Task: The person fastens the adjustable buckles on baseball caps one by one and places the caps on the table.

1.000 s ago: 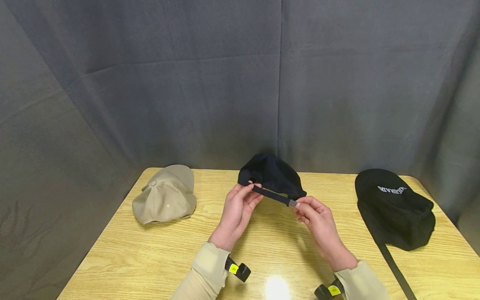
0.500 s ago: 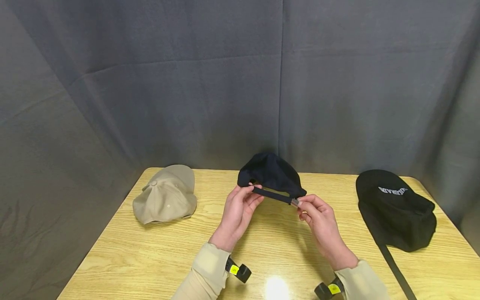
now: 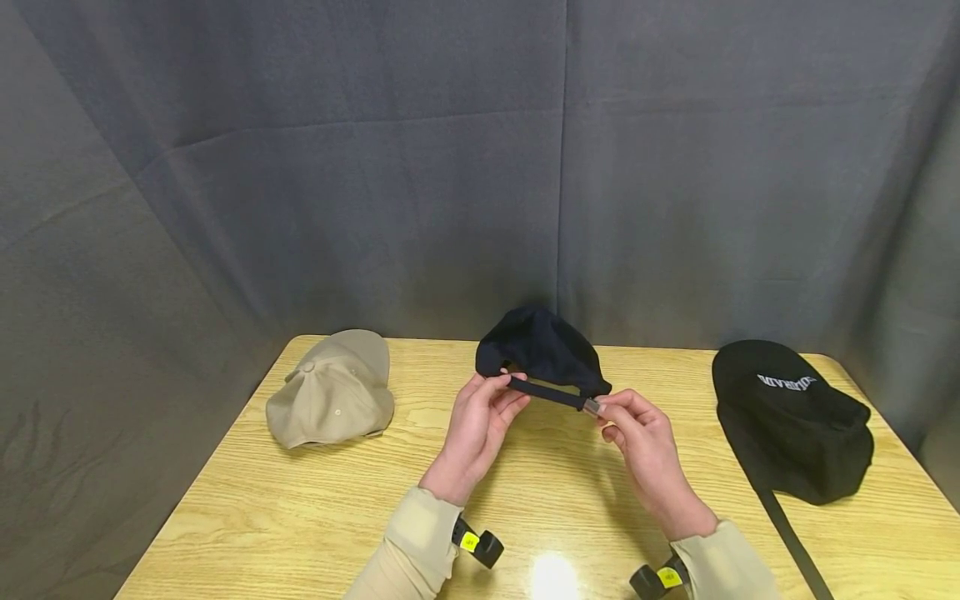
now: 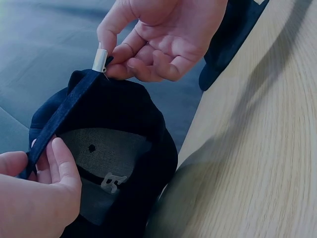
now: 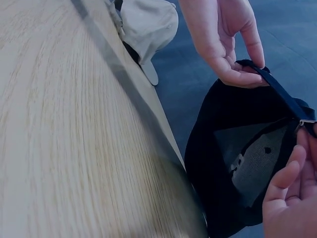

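Observation:
A dark navy cap sits at the middle of the table's far side, its rear opening towards me. Across that opening runs its back strap. My left hand pinches the strap's left end between thumb and fingers. At the other end, my right hand pinches the silver metal buckle. The left wrist view shows the buckle under the right thumb and the strap stretched between both hands. The cap's grey lining shows in the right wrist view. The brim is hidden.
A beige cap lies to the left on the wooden table. On the right is a black cap with white lettering, and a long dark strap trails from it towards the front. Grey curtain hangs behind the table.
My right hand has shifted very slightly right and up with the buckle. The strap, straight and more slanted before, now lies flatter with a slight bow. Both hands keep their pinch.

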`<action>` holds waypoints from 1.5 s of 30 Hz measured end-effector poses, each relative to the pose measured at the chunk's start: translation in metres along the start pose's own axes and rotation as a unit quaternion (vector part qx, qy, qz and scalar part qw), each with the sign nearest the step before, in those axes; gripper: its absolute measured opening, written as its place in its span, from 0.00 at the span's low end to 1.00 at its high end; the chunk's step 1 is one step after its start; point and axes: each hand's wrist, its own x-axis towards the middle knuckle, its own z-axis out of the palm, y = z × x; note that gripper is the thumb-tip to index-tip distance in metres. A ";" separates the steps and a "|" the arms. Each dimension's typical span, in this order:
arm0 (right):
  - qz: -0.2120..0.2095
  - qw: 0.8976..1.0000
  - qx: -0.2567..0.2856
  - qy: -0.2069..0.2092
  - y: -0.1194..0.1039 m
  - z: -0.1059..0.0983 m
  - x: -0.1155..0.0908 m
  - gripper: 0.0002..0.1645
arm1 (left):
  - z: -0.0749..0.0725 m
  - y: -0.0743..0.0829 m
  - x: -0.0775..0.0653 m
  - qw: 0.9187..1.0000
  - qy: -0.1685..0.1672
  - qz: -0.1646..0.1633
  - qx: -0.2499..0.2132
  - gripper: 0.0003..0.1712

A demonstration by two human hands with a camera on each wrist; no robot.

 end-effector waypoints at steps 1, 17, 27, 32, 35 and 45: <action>-0.002 1.000 0.000 0.001 0.000 0.000 0.000 0.07 | 0.000 0.000 0.000 1.000 0.000 0.000 0.001 0.03; -0.015 1.000 -0.004 0.009 0.000 0.000 0.000 0.08 | 0.001 -0.003 -0.002 1.000 -0.003 -0.007 0.015 0.02; 0.000 1.000 0.003 0.025 -0.001 0.002 0.000 0.07 | 0.001 -0.002 -0.002 1.000 -0.002 -0.009 0.015 0.02; 0.002 1.000 -0.006 0.028 -0.001 0.002 0.000 0.07 | 0.002 -0.002 -0.002 1.000 -0.002 -0.011 0.016 0.03; 0.003 1.000 -0.008 0.026 -0.002 0.002 0.000 0.08 | 0.002 -0.002 -0.001 1.000 -0.001 -0.011 0.017 0.02; 0.008 1.000 -0.007 0.027 -0.001 0.002 -0.001 0.08 | 0.003 -0.003 -0.001 1.000 -0.002 -0.015 0.019 0.02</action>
